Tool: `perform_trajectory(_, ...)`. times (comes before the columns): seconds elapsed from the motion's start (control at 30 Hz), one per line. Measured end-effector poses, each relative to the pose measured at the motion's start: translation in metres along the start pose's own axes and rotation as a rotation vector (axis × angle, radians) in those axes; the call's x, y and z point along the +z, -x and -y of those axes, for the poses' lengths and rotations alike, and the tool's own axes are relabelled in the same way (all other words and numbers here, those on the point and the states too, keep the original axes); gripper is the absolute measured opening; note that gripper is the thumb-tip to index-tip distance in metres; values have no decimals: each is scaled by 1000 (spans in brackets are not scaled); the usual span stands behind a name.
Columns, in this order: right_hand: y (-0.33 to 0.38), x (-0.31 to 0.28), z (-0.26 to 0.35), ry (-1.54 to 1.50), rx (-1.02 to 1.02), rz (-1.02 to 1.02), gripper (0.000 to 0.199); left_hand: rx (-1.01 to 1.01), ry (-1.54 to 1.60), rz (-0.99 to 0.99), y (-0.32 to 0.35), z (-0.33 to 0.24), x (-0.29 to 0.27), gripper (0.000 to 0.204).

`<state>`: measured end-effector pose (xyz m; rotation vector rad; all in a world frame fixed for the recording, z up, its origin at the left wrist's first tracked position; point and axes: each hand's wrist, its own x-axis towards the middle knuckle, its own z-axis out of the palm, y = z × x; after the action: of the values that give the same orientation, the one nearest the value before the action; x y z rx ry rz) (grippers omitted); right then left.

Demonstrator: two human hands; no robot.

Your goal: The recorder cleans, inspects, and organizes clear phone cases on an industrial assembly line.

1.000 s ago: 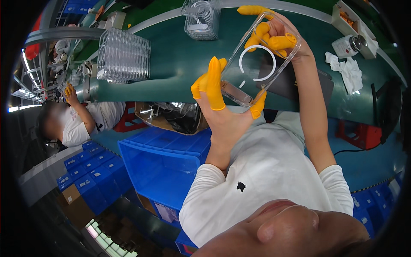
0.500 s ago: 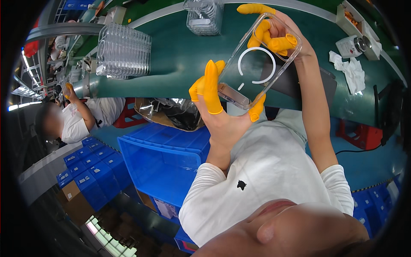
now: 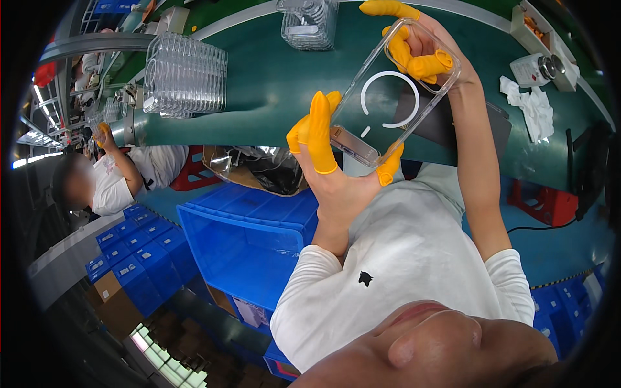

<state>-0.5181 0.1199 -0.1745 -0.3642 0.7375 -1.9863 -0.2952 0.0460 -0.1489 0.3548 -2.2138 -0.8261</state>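
A clear phone case (image 3: 388,132) with a white ring and a short white bar on its back is held up, tilted, above the green table. My left hand (image 3: 333,174), in yellow finger cots, grips its lower end between the thumb and the fingers. At the upper end, my right hand (image 3: 430,55) holds the rim; its fingers, in yellow cots too, are curled and the index finger stretches out past the case. A dark flat mat (image 3: 482,129) lies on the table behind the case and my right forearm.
Clear cases stand in a long row (image 3: 184,74) at left and a smaller stack (image 3: 309,29) at the far side. At right are a bottle (image 3: 533,70), crumpled white tissue (image 3: 533,110) and a white box (image 3: 530,29). A blue bin (image 3: 246,239) stands below the table edge; a co-worker (image 3: 113,181) sits left.
The case has shifted very slightly to the right with my right hand, whose curled fingers have moved a little. My left hand stays nearly still on the lower end.
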Motion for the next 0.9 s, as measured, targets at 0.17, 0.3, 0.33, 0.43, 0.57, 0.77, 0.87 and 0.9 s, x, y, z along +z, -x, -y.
perform_trajectory(0.17, -39, -52, -16, -33, -321, 896, 53, -48, 44, 63, 1, -1, 0, 115)
perform_trajectory(0.3, 10, -2, 5, -136, 44, 47, 59, -471, 722, 102, 6, 7, 11, 120)
perform_trajectory(0.33, 12, -2, 9, 11, -49, 176, 63, -467, 717, 105, 4, 11, 12, 120)
perform_trajectory(0.43, 11, -9, 10, 165, -156, 257, 69, -904, 1804, 316, 11, 37, 17, 104)
perform_trajectory(0.57, 9, -9, 6, 191, -166, 200, 71, -1113, 2182, 290, 12, 38, 22, 97)
perform_trajectory(0.77, 12, -6, 9, 206, -162, 176, 71, -1077, 2181, 345, 12, 40, 24, 97)
perform_trajectory(0.87, 9, -8, 5, 203, -173, 169, 73, -1032, 2219, 371, 12, 42, 26, 98)
perform_trajectory(0.9, 8, -9, 3, 198, -199, 153, 74, -1030, 2218, 373, 12, 42, 26, 98)
